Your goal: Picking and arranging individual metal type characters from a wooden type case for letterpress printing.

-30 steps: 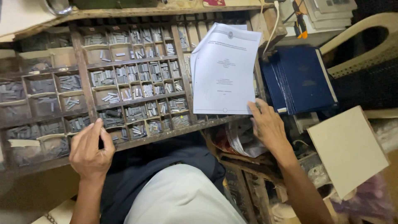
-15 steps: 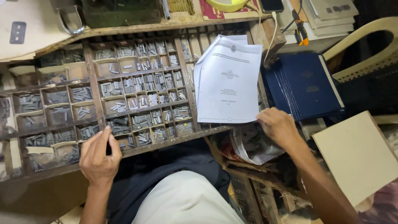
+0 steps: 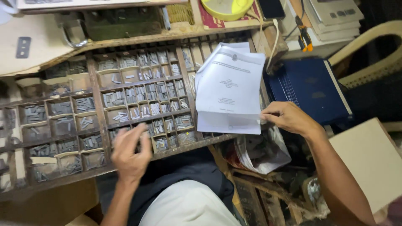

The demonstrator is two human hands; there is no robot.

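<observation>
Metal type pieces (image 3: 125,97) fill the wooden compartment tray (image 3: 99,109) beneath our open, empty left hand (image 3: 130,151); our right hand (image 3: 289,118) pinches white stapled sheets (image 3: 229,90), nothing yet picked.

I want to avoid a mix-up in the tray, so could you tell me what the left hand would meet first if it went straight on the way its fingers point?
Probably the small metal type pieces in the wooden tray, just beyond the left hand; its height above them is unclear.
</observation>
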